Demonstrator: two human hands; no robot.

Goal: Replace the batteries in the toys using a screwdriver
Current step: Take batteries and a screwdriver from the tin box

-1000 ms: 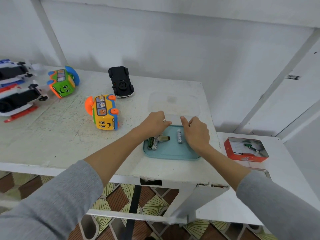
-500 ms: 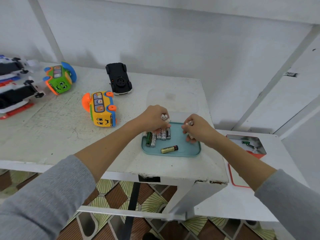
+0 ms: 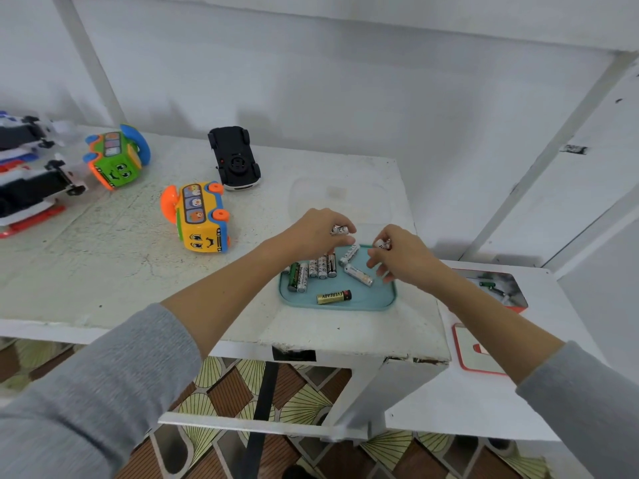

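Note:
A teal tray (image 3: 377, 300) near the table's front right corner holds several loose batteries (image 3: 313, 273), among them a gold-and-black one (image 3: 333, 296). My left hand (image 3: 313, 235) hovers over the tray's back left and pinches white batteries (image 3: 339, 230) in its fingertips. My right hand (image 3: 403, 254) is over the tray's back right with a white battery (image 3: 381, 244) pinched between thumb and fingers. A yellow bus toy (image 3: 200, 217) lies left of the tray. A green bus toy (image 3: 116, 157) and an upturned black car (image 3: 235, 157) sit further back.
Black-and-white toy vehicles (image 3: 27, 178) lie at the table's left edge. A clear lid (image 3: 340, 197) rests behind the tray. On a lower white surface to the right are an open red tin (image 3: 501, 288) with small tools and its lid (image 3: 473, 350).
Both hands have lifted from the tray, each now with batteries in its fingertips. More batteries show in the tray, two white ones lying loose near the right hand.

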